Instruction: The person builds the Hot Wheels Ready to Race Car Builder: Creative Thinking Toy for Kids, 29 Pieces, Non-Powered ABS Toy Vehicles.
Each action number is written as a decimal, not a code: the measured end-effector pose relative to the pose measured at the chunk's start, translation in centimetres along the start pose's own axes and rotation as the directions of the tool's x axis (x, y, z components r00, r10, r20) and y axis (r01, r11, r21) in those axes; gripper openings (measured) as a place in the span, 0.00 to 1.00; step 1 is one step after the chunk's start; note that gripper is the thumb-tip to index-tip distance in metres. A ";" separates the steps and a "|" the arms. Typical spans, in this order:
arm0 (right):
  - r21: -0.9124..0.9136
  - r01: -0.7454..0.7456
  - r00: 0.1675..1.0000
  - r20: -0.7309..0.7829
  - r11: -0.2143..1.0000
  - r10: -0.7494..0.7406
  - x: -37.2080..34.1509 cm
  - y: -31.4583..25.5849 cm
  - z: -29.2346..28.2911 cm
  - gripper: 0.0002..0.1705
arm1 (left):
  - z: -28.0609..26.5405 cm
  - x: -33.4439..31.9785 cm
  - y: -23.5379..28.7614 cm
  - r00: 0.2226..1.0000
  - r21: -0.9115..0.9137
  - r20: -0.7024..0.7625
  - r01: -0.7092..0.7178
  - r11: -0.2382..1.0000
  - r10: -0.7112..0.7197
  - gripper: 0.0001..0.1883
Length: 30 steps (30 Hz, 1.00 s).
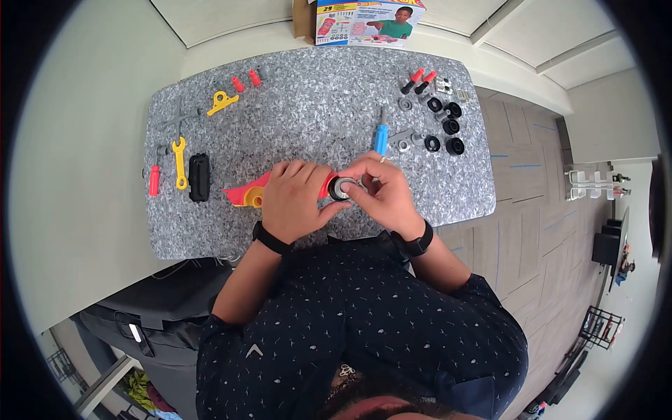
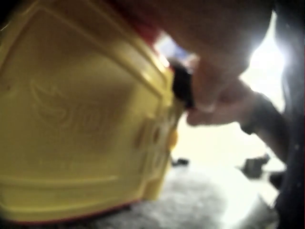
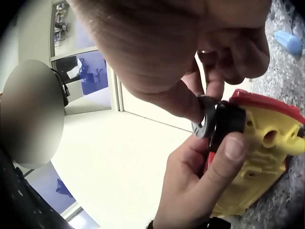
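Note:
My left hand (image 1: 294, 199) grips a toy car body (image 1: 241, 192), red above with a yellow underside (image 3: 257, 176). The car is tipped on its side, and its yellow base (image 2: 86, 105) fills much of the left wrist view. At the end of the car nearest my right hand (image 1: 385, 196) is a black tire (image 3: 228, 125). The right thumb and fingers pinch a grey wheel rim (image 3: 205, 124) against the tire's outer face. My left thumb lies beside the tire on the car's yellow side.
A blue screwdriver (image 1: 381, 139) lies just beyond the right hand. Several black tires (image 1: 455, 145) and small grey parts sit at the right. Leftward are a yellow wrench (image 1: 180, 164), a black tray-like part (image 1: 199, 177) and a yellow piece (image 1: 222, 103). A printed box (image 1: 371, 21) stands behind.

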State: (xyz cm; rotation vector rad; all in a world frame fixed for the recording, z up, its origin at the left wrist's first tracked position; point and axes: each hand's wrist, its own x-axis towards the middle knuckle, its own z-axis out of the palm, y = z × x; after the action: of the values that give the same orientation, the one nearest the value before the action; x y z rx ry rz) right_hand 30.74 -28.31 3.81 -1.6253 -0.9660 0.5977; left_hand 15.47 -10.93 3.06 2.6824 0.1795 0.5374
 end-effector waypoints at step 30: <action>0.093 0.151 0.987 0.047 0.984 -0.156 -0.8 3.7 0.9 0.24 | 0.1 0.0 0.1 1.000 -0.013 0.006 0.011 1.000 -0.011 0.27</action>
State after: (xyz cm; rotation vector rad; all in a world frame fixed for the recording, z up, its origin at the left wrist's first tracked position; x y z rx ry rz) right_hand 30.61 -28.77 -0.11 -1.4474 -1.0788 0.5736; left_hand 15.49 -11.06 3.06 2.6683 0.1888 0.5256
